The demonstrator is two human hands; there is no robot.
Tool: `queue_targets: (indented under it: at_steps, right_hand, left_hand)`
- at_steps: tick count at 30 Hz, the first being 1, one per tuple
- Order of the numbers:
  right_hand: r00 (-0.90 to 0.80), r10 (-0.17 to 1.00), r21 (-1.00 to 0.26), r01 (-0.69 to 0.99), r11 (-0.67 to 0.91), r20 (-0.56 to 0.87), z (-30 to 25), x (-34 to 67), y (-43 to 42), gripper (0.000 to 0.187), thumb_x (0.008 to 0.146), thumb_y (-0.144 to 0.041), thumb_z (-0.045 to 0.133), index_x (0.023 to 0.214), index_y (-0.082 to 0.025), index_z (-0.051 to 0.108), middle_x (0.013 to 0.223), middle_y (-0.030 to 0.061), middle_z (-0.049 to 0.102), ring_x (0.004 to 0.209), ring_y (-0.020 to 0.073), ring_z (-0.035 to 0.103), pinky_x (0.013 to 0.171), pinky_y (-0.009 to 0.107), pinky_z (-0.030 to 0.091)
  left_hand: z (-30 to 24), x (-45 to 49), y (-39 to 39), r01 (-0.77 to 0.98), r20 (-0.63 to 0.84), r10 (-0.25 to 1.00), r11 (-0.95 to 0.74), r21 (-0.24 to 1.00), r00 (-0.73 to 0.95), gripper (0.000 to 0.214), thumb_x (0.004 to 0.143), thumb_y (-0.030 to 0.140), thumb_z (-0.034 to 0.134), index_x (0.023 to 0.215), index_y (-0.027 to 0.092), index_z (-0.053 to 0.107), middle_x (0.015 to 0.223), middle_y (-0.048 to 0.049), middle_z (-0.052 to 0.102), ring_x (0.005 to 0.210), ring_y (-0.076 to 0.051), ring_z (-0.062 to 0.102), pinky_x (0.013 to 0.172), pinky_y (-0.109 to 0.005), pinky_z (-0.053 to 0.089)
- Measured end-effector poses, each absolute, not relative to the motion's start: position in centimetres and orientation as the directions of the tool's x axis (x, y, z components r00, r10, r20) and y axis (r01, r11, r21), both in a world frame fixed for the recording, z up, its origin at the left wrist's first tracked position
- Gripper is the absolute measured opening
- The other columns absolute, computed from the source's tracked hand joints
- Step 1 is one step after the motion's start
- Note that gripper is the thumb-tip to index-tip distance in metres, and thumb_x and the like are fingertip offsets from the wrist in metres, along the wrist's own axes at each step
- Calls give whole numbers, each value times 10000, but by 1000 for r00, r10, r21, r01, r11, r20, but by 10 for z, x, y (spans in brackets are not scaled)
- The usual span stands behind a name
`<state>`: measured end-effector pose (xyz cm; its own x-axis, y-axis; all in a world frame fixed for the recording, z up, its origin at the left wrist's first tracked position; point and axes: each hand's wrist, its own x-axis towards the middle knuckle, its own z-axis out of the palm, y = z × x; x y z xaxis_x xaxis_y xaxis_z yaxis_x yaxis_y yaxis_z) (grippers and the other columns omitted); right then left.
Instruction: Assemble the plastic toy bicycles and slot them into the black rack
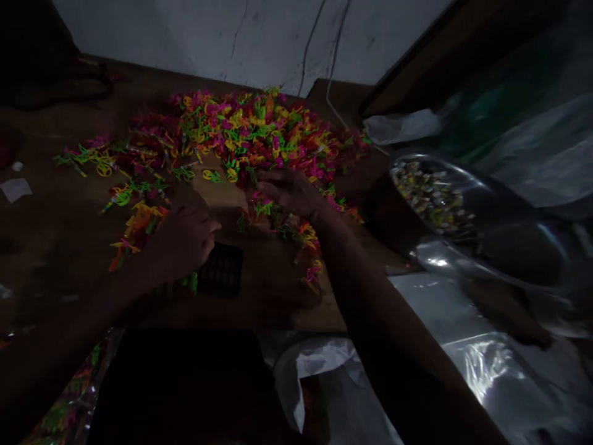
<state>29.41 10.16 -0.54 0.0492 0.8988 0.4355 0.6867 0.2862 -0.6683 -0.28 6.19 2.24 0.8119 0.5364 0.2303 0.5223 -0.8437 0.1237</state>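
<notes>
In dim light, a heap of small bright plastic pieces [259, 123] in pink, yellow, green and orange covers the back of the wooden table [269, 303]. At the heap's near edge is my right hand [291, 191], its fingers bent down among the pieces; whatever they pinch is too dark to name. Nearer to me, my left hand [183, 238] is curled closed, and its fingers hide anything inside. Orange and yellow plastic pieces [141, 225] lie right beside it. A dark tray with small compartments [222, 269] sits just under and to the right of that hand.
A shiny metal bowl [500, 228] holding many small pale and yellow items [430, 198] stands at the right. Clear plastic sheets [491, 364] lie below it. An open white bag [343, 383] hangs at the front edge. Behind the table rises a pale wall [185, 37].
</notes>
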Motion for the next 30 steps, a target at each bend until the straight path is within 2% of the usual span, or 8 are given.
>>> queue_targets:
  at_steps: [3,8,15,18,20,23,26,30]
  right_hand:
    - [67,869,-682,650,335,491,5,295,97,495,866,-684,589,968,-236,771,1083,91,772,1046,265,712,932,469,562]
    - [82,905,-761,575,299,417,15,283,78,344,896,-537,610,909,-240,783,1074,70,778,1087,253,704,1007,470,529]
    - [68,969,-848,501,173,237,-7,261,16,193,878,-338,644,975,-249,785,1151,60,754,1031,216,709,863,391,584]
    - [59,941,-746,626,225,333,-12,246,-1,209,929,-279,582,1009,-248,773,1275,90,693,1163,214,663,938,384,565]
    - [92,928,-607,779,159,360,-8,243,-9,245,937,-229,554,1069,-246,760,1278,103,683,1181,219,646,973,378,548]
    - [340,877,-390,899,-198,339,1,254,-26,304,954,-210,496,1144,-216,734,1207,138,707,1058,246,684,918,389,549]
    - [541,811,-202,840,-504,223,-1,267,-52,306,954,-304,510,1061,-152,753,991,195,747,938,332,717,855,483,551]
    - [419,894,-166,904,-395,160,-25,270,-85,420,963,-219,368,1212,-146,699,1172,248,711,1166,406,644,974,629,490]
  left_hand:
    - [22,-3,60,519,231,537,-843,137,811,300,911,168,454,1066,145,709,969,-96,707,957,-280,635,897,-460,427]
    - [22,-2,59,544,218,564,-826,146,797,311,922,169,443,1087,169,707,983,-74,701,987,-266,631,924,-457,414]
    - [24,0,60,537,206,553,-833,132,807,326,932,192,413,1073,171,707,996,-86,709,1007,-277,622,929,-467,436]
    - [22,0,64,520,259,534,-845,126,805,331,930,212,409,1064,178,709,1044,-90,727,1025,-289,626,936,-487,442]
    - [20,0,66,520,284,535,-844,135,795,333,935,224,405,1057,180,711,1069,-90,733,1036,-300,628,950,-500,440]
    - [21,0,67,512,275,537,-844,163,798,352,955,228,386,1083,171,709,1069,-96,732,1035,-301,625,962,-502,431]
    - [22,-1,66,503,250,538,-842,195,805,341,965,219,403,1122,168,702,1081,-88,728,1047,-290,611,999,-504,397]
    - [21,-2,66,524,266,569,-821,226,778,314,960,208,431,1118,178,700,1111,-76,721,1087,-269,597,1039,-484,377]
